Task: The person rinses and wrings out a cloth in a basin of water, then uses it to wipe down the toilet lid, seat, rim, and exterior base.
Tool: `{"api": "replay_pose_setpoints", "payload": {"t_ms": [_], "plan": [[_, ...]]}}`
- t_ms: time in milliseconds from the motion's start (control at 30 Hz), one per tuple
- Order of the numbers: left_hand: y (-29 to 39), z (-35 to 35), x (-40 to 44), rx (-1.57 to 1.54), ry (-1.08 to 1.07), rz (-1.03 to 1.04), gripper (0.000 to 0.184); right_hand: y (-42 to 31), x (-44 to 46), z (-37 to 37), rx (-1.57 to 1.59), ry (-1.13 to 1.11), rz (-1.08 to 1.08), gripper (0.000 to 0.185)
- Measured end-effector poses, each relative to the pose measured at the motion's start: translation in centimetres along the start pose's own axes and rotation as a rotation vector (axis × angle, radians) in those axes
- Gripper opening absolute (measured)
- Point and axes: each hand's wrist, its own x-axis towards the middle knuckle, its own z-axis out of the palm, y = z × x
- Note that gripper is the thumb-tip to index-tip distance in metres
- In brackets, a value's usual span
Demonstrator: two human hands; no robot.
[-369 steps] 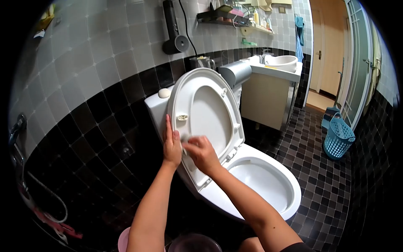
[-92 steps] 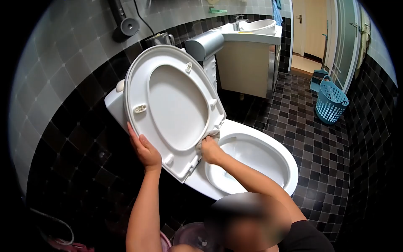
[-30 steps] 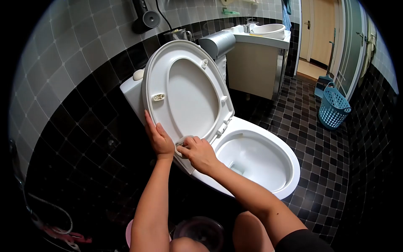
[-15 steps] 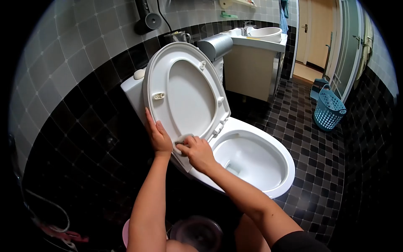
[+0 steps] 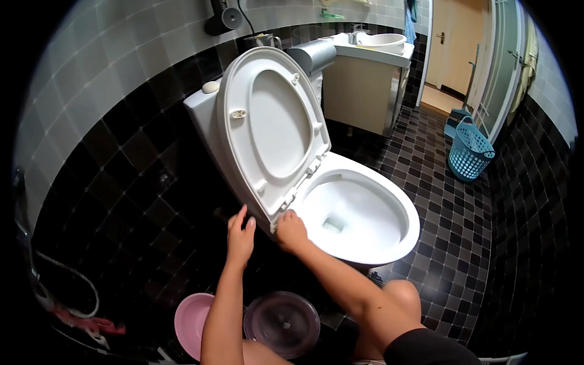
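The toilet seat and lid (image 5: 280, 125) stand raised against the tank of the white toilet (image 5: 398, 210). My right hand (image 5: 291, 230) is closed over a pale cloth (image 5: 274, 227), pressing it to the back left edge of the bowl rim, just below the seat hinge. Only a small part of the cloth shows beside the fingers. Left of it, my left hand (image 5: 241, 236) is off the seat, fingers apart and holding nothing, close to the toilet's dark left side. Water lies at the bottom of the bowl.
On the floor by my legs are a pink basin (image 5: 191, 322) and a clear plastic basin (image 5: 283, 325). A blue basket (image 5: 471, 152) stands near the doorway. Beyond the toilet is a sink cabinet (image 5: 359, 91). A shower hose (image 5: 85, 283) hangs at the left.
My right hand has moved with the cloth from the seat's lower part down to the bowl rim by the hinge. My left hand has let go of the seat's edge and dropped lower.
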Motion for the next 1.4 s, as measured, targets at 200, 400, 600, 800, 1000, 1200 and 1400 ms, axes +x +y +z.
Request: {"api": "replay_pose_setpoints", "payload": {"t_ms": [200, 400, 600, 800, 1000, 1200, 1400], "plan": [[0.2, -0.6, -7.9, -0.148, -0.135, -0.064, 0.035, -0.8, -2.1, 1.1, -0.115, 0.203, -0.028, 0.044], [6.0, -1.0, -11.3, -0.066, -0.142, 0.124, 0.032, 1.7, -8.7, 0.1, -0.186, 0.255, -0.074, 0.055], [6.0, 0.8, -13.5, 0.058, -0.237, 0.27, 0.031, 5.8, -16.2, -3.7, -0.172, 0.279, -0.049, 0.055], [7.0, 1.8, -15.4, -0.053, -0.29, 0.205, 0.03, 11.0, -21.9, -8.7, -0.145, 0.278, 0.141, 0.058], [7.1, 1.9, -15.8, -0.132, -0.294, 0.195, 0.03, 18.6, -24.0, -12.6, -0.256, 0.234, 0.34, 0.055], [6.2, 2.0, -15.5, -0.153, -0.27, 0.173, 0.03, 13.7, -22.1, -13.1, -0.023, 0.054, 0.415, 0.052], [5.6, 2.9, -15.3, -0.051, -0.299, 0.248, 0.031, 7.3, -19.7, -6.6, -0.164, 0.24, 0.044, 0.059]]}}
